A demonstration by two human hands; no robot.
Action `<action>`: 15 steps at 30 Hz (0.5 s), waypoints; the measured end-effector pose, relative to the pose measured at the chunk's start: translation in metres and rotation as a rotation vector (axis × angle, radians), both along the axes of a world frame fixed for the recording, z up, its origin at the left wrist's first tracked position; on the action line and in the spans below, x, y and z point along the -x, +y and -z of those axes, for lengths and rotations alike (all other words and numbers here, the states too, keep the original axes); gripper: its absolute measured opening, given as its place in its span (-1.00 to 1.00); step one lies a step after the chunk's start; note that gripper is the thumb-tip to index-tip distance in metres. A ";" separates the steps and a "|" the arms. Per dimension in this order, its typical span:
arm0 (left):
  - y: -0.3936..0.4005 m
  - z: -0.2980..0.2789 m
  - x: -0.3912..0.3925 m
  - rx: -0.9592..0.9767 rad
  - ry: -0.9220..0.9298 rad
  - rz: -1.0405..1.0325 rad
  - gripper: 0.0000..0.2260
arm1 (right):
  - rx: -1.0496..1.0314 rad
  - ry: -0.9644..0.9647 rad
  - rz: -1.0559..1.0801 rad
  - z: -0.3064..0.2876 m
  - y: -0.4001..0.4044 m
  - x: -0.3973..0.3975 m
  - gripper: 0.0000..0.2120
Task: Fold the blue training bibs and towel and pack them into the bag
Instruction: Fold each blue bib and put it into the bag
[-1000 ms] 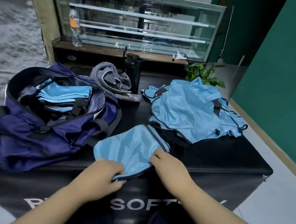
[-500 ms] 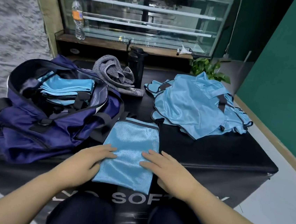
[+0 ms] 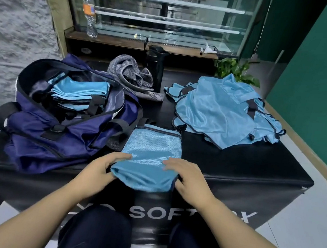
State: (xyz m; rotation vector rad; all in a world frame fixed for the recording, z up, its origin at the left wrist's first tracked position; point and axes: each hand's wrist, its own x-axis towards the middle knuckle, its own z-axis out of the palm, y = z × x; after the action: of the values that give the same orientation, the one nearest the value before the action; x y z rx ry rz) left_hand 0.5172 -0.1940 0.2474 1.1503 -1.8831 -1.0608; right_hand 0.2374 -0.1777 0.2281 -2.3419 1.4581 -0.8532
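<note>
A folded blue bib (image 3: 151,153) lies at the front edge of the black soft box (image 3: 244,168). My left hand (image 3: 103,168) grips its near left edge, thumb under the cloth and fingers on top. My right hand (image 3: 185,176) holds the near right edge the same way. The navy bag (image 3: 60,133) stands open at the left with several folded bibs (image 3: 79,92) stacked inside. A loose pile of unfolded blue bibs (image 3: 224,112) lies at the right. A crumpled grey towel (image 3: 133,78) sits behind the bag.
A black shaker bottle (image 3: 155,68) stands beside the towel. Behind the box is a glass display case (image 3: 163,16) with a water bottle (image 3: 90,15) on its ledge. A green plant (image 3: 235,68) and a green wall (image 3: 315,69) are at the right.
The bib was doubled over into a narrow rectangle and smoothed flat with both palms. Now both hands have slid to its near end and curl round the edge, lifting it slightly.
</note>
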 end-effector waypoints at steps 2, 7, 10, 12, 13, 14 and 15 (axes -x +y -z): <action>0.003 -0.010 0.006 0.018 0.032 -0.005 -0.67 | -0.172 -0.118 0.092 -0.008 -0.002 -0.003 -0.75; 0.004 -0.001 0.012 0.042 -0.052 -0.094 -0.56 | -0.427 -0.400 0.234 -0.033 0.005 -0.012 -0.73; 0.002 0.000 0.016 0.017 0.010 -0.202 -0.73 | -0.477 -0.494 0.279 -0.038 0.004 -0.013 -0.69; 0.001 -0.003 0.021 -0.030 0.037 -0.247 -0.79 | -0.501 -0.569 0.289 -0.041 0.005 -0.011 -0.68; 0.000 -0.004 0.023 -0.058 0.028 -0.255 -0.77 | -0.509 -0.598 0.285 -0.041 0.005 -0.011 -0.68; -0.001 -0.005 0.025 -0.067 0.003 -0.266 -0.76 | -0.507 -0.606 0.282 -0.042 0.005 -0.010 -0.67; -0.001 -0.007 0.027 -0.068 -0.041 -0.289 -0.76 | -0.498 -0.600 0.286 -0.042 0.005 -0.010 -0.66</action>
State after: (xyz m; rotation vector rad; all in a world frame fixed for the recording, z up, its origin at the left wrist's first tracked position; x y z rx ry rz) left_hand 0.4907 -0.1955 0.2544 1.4427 -1.6580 -0.9509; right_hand 0.2474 -0.1732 0.2699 -1.3820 1.5174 -1.0020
